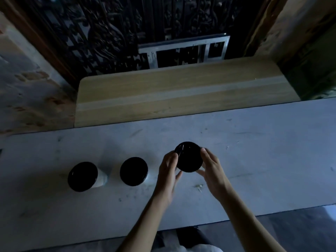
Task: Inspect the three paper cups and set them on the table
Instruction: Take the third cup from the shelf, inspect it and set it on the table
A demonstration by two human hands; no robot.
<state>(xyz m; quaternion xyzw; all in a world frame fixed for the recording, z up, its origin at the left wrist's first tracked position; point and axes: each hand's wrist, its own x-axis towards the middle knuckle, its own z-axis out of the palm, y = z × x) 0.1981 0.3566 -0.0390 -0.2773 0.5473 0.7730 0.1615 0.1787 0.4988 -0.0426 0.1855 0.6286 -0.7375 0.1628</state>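
Three white paper cups with black lids are on or above the pale table (254,151). The left cup (83,176) and the middle cup (133,171) stand upright on the table, apart from each other. The right cup (189,156) sits between both hands, its black lid facing up. My left hand (168,170) grips its left side and my right hand (211,170) its right side. Whether its base touches the table is hidden by the lid and the hands.
A wooden bench or board (181,91) lies beyond the table's far edge. Behind it stand a dark carved screen (109,33) and a metal frame (183,50). Small green specks (199,186) lie on the table near my right hand. The scene is dim.
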